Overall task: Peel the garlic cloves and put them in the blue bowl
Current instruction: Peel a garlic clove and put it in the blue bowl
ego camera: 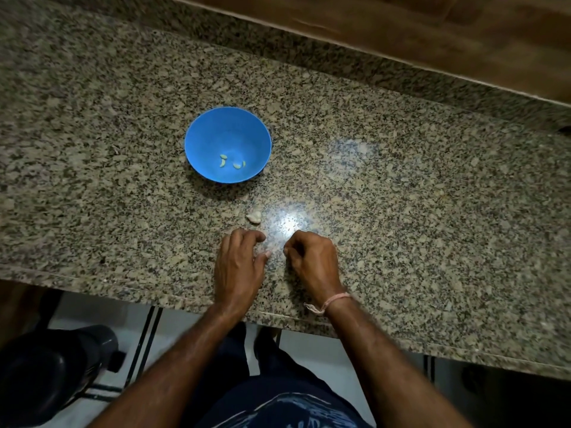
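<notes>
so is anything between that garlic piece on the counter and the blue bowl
Nothing visible. Only bare granite counter lies between the garlic piece and the blue bowl. The left hand and right hand sit on its near side.

Desk: one. Bowl: one, blue. Cloves in the bowl: four pale pieces, though they are small and the count is uncertain. Garlic piece on the desk: one. Hands: two, left hand and right hand. Wristband: one, on the right wrist.
</notes>
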